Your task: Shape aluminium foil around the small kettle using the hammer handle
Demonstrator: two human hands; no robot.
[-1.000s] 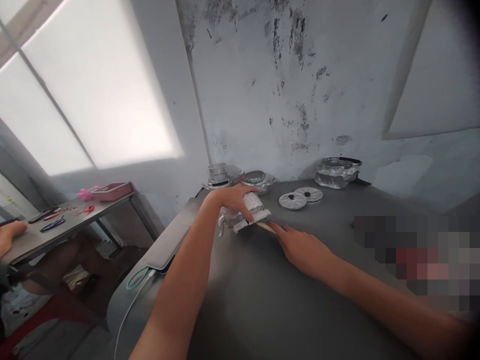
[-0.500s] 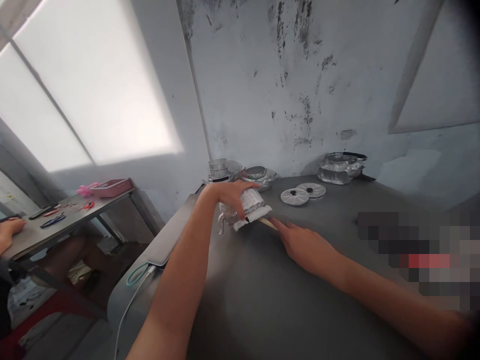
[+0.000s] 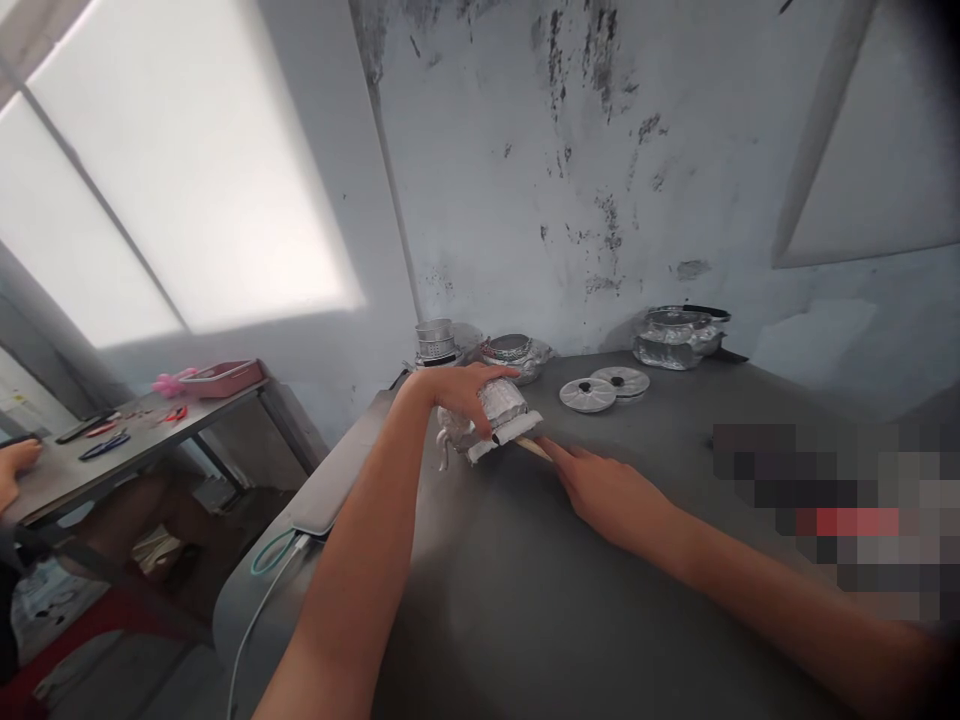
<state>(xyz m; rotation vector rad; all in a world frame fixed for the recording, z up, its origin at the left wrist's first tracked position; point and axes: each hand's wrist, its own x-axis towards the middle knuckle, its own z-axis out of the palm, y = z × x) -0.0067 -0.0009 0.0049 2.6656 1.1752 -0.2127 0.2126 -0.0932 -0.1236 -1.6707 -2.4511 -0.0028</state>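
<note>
My left hand (image 3: 466,393) grips a silver, foil-wrapped object (image 3: 504,400), thumb on the near side and fingers over the top. The object is tilted above the grey table, and a pale flat strip (image 3: 510,437) runs along its near right edge. A twisted foil end hangs from its left side. My right hand (image 3: 600,485) is closed on a pale, wooden-looking stick (image 3: 534,449), whose far end meets the strip; whether the two are joined I cannot tell.
Behind stand a perforated metal cup (image 3: 435,340), a foil-wrapped bowl (image 3: 514,352) and a foil-covered pot (image 3: 675,338). Two round lids (image 3: 587,395) overlap on the table. Left lies a flat grey device (image 3: 330,490) with a cable (image 3: 259,610). Another person's hand (image 3: 16,465) rests at a side table.
The view has shifted very slightly. Both hands keep their hold, and the foil-wrapped object and stick stay in nearly the same place.
</note>
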